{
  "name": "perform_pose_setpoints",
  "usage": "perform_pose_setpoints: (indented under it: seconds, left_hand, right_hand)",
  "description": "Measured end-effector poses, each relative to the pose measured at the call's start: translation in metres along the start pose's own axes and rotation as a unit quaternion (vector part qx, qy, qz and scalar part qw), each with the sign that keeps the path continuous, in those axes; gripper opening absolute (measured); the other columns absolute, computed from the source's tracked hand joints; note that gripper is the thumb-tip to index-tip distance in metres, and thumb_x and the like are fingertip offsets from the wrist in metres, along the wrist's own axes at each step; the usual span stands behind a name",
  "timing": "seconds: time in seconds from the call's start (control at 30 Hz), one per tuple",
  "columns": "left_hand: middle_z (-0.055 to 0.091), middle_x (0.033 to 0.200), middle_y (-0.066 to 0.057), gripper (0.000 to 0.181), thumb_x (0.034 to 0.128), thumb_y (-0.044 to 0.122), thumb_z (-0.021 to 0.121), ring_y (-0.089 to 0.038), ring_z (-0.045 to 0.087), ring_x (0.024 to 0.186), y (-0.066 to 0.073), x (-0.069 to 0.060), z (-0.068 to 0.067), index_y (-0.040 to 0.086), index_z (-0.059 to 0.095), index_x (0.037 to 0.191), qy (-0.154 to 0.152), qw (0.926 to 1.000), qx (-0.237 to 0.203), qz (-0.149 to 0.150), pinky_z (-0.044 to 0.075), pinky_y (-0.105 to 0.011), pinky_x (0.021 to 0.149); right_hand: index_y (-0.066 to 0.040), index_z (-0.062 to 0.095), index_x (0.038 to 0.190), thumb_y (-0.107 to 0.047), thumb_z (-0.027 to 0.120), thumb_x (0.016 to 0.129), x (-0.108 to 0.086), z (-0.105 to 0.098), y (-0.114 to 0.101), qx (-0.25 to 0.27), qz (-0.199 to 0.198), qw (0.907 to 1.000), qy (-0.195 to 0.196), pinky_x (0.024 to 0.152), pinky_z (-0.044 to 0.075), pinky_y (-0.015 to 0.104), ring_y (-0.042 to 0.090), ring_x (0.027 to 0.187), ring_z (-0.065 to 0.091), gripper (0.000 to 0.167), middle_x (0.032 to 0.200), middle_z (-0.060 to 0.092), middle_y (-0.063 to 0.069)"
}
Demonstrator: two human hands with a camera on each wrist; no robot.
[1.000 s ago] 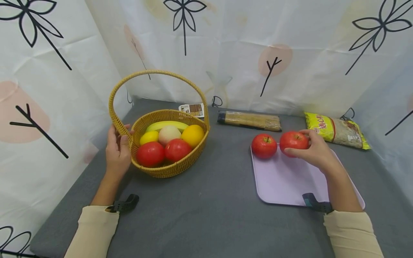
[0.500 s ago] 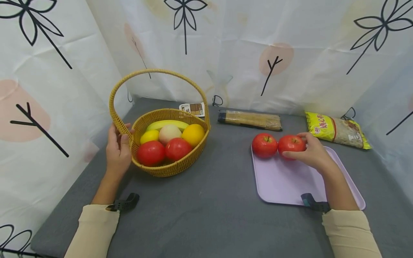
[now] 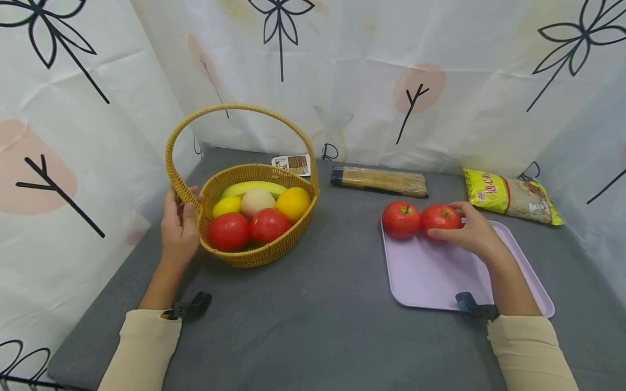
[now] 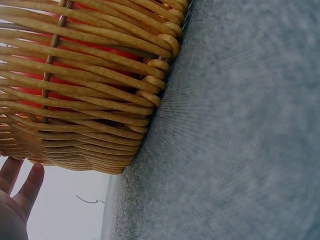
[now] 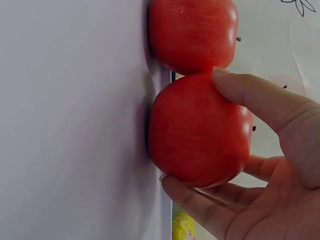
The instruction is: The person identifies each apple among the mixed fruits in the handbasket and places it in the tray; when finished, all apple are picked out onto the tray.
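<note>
On the left of the table is a yellow wicker basket [image 3: 259, 259] with a tall arched handle. It holds a banana [image 3: 254, 189], a lemon [image 3: 226, 207], a pale round fruit [image 3: 256, 202], an orange [image 3: 293, 204] and two red fruits [image 3: 229, 232]. My left hand [image 3: 180, 228] holds the basket's left side where the handle meets the rim. On the right, my right hand [image 3: 471, 231] grips a red apple [image 5: 197, 132], thumb on one side and fingers on the other. That apple sits on a lilac tray [image 3: 440, 282], touching another red apple [image 3: 401, 220] at the tray's far left corner.
Behind the tray lie a pack of dry noodles [image 3: 379, 182] and a yellow printed bag [image 3: 511, 196]. A small brown-and-white packet [image 3: 292, 164] lies behind the basket. White patterned cloth [image 3: 362, 81] hangs around the grey table [image 3: 303, 326].
My right hand has lowered the apple slightly leftward onto the tray, against the other apple. Left hand and basket stay in place.
</note>
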State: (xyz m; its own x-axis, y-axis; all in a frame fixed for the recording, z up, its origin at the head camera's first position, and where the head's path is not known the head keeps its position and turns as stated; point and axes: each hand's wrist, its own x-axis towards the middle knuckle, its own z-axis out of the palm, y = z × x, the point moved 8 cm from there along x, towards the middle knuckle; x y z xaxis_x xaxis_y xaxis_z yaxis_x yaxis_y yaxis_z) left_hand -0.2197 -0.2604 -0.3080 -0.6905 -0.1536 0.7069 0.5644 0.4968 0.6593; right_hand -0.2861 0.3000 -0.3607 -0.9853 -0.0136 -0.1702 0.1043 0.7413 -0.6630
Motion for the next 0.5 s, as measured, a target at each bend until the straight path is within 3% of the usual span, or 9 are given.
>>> perform_pose_setpoints:
  seconds: [0.23, 0.5]
  left_hand:
    - [0.052, 0.128, -0.031, 0.048, 0.1023, -0.008, 0.043, -0.031, 0.06, 0.114, -0.0017, 0.0004, 0.0009, -0.003, 0.034, 0.149, -0.002, 1.0, -0.006, -0.003, 0.043, -0.025, 0.103]
    - [0.055, 0.128, -0.023, 0.047, 0.1017, -0.009, 0.043, -0.029, 0.061, 0.113, -0.0023, 0.0008, 0.001, -0.003, 0.036, 0.148, 0.004, 1.0, -0.007, 0.004, 0.044, -0.026, 0.102]
  right_hand:
    - [0.005, 0.022, 0.153, -0.046, 0.077, 0.086, 0.0004, 0.0005, 0.0021, -0.002, 0.005, 1.0, 0.002, 0.096, 0.042, 0.067, 0.055, 0.127, 0.034, 0.101, 0.143, 0.032, 0.036]
    - [0.007, 0.023, 0.152, -0.048, 0.076, 0.087, 0.0024, 0.0012, -0.0004, -0.003, -0.007, 0.9997, 0.021, 0.096, 0.041, 0.067, 0.054, 0.125, 0.036, 0.101, 0.142, 0.034, 0.036]
